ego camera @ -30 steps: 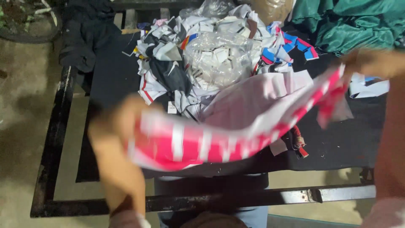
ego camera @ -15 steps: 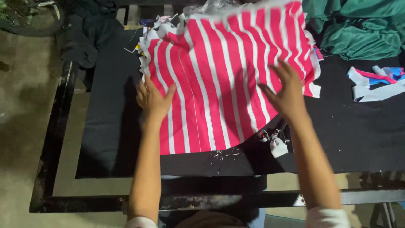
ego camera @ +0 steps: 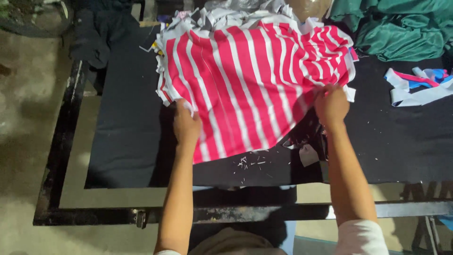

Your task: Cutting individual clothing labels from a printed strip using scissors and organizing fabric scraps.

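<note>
A pink-and-white striped cloth lies spread over a heap of fabric scraps on a black-covered table. My left hand rests on the cloth's lower left part, fingers curled on the fabric. My right hand pinches the cloth's right edge, fingers closed on it. Under that edge, dark scraps and a grey piece show on the table.
Green cloth is bunched at the far right. Pink, blue and white strips lie to the right. White scraps poke out behind the striped cloth. Dark clothing hangs at the table's far left. A black metal frame rims the table.
The striped cloth was swung up from in front of me and laid over the scrap heap. Both hands have since slid toward the cloth's near edge, the right now gripping its right side.
</note>
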